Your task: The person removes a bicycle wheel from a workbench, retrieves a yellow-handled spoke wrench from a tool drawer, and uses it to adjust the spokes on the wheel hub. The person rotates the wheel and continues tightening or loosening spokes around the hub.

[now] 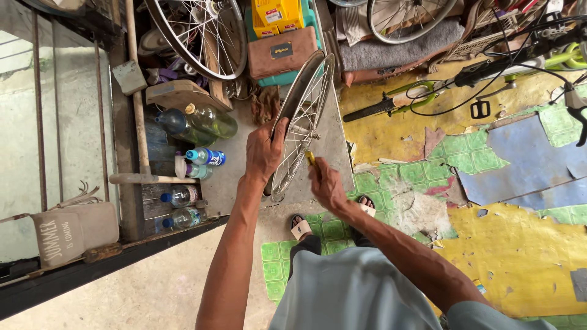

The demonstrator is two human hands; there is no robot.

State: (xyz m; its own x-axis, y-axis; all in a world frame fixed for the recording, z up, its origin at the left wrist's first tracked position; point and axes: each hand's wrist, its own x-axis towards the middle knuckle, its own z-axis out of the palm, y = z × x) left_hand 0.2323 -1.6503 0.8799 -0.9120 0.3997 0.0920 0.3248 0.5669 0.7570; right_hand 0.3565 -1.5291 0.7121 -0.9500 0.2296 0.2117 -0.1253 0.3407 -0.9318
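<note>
Head view: your left hand (pixel 264 153) grips the wheel (pixel 301 122) rim at frame centre, standing it upright on the floor (pixel 391 131). Your right hand (pixel 324 183) pinches a yellow tool (pixel 310 159) at the spokes. Keep the rim steady.

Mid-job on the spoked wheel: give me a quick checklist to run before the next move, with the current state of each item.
1. Left hand grips the silver spoked bicycle wheel at its rim: ok.
2. Wheel stands upright on edge on the grey concrete floor: ok.
3. Right hand holds a small yellow-handled tool at the spokes: ok.
4. Tool tip seated on a spoke: cannot tell, too small.
5. Sandalled feet are apart from the wheel's bottom edge: ok.
6. Plastic bottles lie beside the wheel, crowding the left side: not ok.
</note>
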